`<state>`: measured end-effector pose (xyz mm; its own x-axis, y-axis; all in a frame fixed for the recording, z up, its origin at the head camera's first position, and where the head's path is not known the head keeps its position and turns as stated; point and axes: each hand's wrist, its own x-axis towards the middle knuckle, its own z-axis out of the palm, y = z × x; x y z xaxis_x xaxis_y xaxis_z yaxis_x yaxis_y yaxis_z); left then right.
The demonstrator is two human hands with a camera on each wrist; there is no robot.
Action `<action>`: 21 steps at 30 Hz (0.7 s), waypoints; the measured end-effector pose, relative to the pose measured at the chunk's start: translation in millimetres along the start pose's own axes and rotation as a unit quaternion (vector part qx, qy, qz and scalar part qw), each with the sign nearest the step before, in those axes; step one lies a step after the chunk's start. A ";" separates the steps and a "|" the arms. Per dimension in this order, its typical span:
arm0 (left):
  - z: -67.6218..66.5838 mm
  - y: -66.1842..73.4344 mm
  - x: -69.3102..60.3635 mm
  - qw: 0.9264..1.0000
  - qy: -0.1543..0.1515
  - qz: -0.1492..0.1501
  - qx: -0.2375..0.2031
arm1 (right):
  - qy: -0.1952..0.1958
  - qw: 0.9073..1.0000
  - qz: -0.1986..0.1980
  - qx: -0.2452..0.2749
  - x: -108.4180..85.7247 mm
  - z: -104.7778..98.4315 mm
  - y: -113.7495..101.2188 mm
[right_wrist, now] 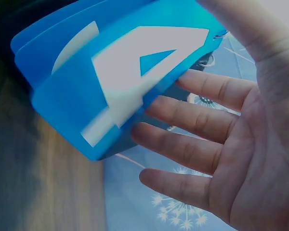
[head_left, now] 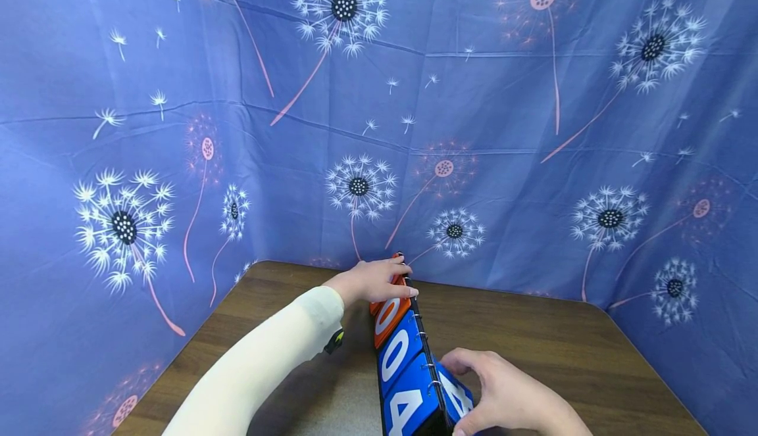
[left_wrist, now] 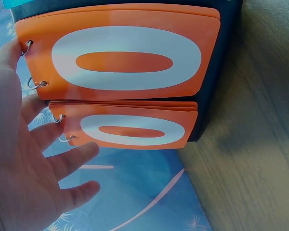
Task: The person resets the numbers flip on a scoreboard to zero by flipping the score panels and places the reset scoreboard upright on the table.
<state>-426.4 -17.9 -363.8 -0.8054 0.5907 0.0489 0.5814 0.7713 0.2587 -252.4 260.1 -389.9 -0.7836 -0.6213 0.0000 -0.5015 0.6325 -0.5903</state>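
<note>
A tent-shaped flip scoreboard [head_left: 424,340] stands on the table, running away from me, with ringed number cards on both slopes. At its far end my left hand [head_left: 374,281] rests over the top edge. In the left wrist view its fingers spread beside the rings of two orange 0 cards [left_wrist: 127,82]. At the near end, my right hand [head_left: 512,390] holds a blue card bearing a white 4 [right_wrist: 120,79] between thumb and fingertips. That card tilts away from other blue cards behind it, partly blurred. The right thumb's tip is out of the right wrist view.
The brown wooden table [head_left: 545,337] extends on both sides of the scoreboard. A blue cloth [head_left: 284,179] with dandelion prints hangs behind and beside it. My left sleeve [head_left: 266,357] is white, and a small dark object [head_left: 335,340] shows at that wrist.
</note>
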 end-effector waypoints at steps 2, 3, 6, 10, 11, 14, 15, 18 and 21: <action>-0.3 0.0 -0.4 1.000 -0.001 -0.001 -0.001 | 0.002 1.000 0.004 -0.002 -1.4 -1.2 -0.2; -0.4 -0.1 -0.6 1.000 -0.002 -0.001 -0.002 | 0.003 1.000 0.002 -0.003 -1.9 -1.9 0.2; -1.2 -0.1 -1.5 1.000 -0.004 -0.001 -0.004 | 0.004 1.000 -0.006 0.002 -2.7 -4.3 2.5; -0.7 -0.9 -1.4 1.000 -0.005 -0.003 -0.003 | -0.005 1.000 0.001 0.018 -4.9 -8.7 5.7; -0.5 -1.0 -1.4 1.000 -0.005 -0.002 -0.003 | -0.009 1.000 0.007 0.023 -6.1 -10.4 6.6; -0.3 -0.7 -1.8 1.000 -0.005 0.000 -0.004 | -0.019 0.999 0.008 0.042 -10.6 -16.7 10.6; -0.4 -0.6 -2.0 1.000 -0.006 0.001 -0.006 | -0.023 0.998 0.005 0.053 -12.2 -19.3 12.5; -1.1 0.2 -2.8 1.000 -0.007 0.002 -0.011 | -0.037 0.994 -0.007 0.105 -16.8 -26.9 20.0; -0.9 0.6 -3.1 1.000 -0.008 0.002 -0.013 | -0.044 0.987 -0.026 0.154 -20.9 -33.7 28.4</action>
<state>-423.7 -19.5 -362.9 -0.8015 0.5970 0.0341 0.5806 0.7632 0.2837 -262.6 306.6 -379.4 -0.7173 -0.6963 -0.0254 -0.3944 0.4358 -0.8090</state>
